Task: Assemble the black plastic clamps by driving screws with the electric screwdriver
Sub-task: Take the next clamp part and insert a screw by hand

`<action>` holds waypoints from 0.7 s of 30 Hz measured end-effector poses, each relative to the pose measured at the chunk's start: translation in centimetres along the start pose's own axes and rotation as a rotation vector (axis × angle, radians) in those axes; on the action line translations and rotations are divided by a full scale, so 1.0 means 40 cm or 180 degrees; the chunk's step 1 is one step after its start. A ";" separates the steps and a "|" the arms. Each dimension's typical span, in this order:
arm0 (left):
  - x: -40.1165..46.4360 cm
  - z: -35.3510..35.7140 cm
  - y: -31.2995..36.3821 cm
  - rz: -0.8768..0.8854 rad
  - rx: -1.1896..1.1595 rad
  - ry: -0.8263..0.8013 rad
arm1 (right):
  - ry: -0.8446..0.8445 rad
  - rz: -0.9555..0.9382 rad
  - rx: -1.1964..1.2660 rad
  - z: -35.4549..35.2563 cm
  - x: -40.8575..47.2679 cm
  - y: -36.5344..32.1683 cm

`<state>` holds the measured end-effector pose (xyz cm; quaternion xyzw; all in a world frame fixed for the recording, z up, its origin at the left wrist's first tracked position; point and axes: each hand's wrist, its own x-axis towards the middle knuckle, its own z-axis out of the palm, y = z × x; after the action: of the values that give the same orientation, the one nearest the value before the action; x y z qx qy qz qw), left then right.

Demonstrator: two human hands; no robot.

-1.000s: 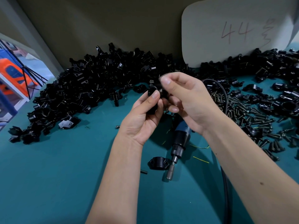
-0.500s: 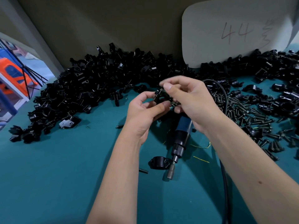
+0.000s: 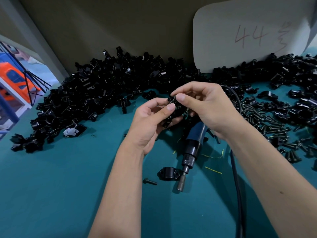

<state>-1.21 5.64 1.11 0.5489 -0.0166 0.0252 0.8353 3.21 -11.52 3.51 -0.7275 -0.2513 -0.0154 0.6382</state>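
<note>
My left hand [image 3: 151, 122] grips a black plastic clamp [image 3: 169, 117] above the teal table, thumb on its upper end. My right hand [image 3: 205, 107] pinches a dark screw [image 3: 172, 100] at the top of that clamp between thumb and fingers. The electric screwdriver [image 3: 192, 148], blue and black with a silver bit, lies on the table under my right hand, its tip pointing toward me. A single clamp half [image 3: 169, 173] lies beside the bit, and a loose screw [image 3: 151, 182] lies just left of it.
A big heap of black clamp parts [image 3: 96, 93] runs along the back and left. Loose screws [image 3: 267, 124] and more clamp parts [image 3: 301, 107] cover the right side. The screwdriver cable [image 3: 237, 186] runs past my right forearm. A grey card [image 3: 248, 31] leans on the wall.
Both hands have dropped slightly and turned the clamp. My right fingers have shifted to pinch the screw at the clamp's top end. The screwdriver has not moved.
</note>
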 end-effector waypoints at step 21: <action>-0.003 0.003 -0.008 0.0094 0.0384 -0.0137 | -0.0153 -0.0233 -0.2038 0.011 0.003 -0.021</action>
<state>-1.30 5.39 0.85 0.5984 -0.0411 0.0266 0.7997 2.84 -11.02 4.24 -0.8820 -0.2746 -0.0994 0.3698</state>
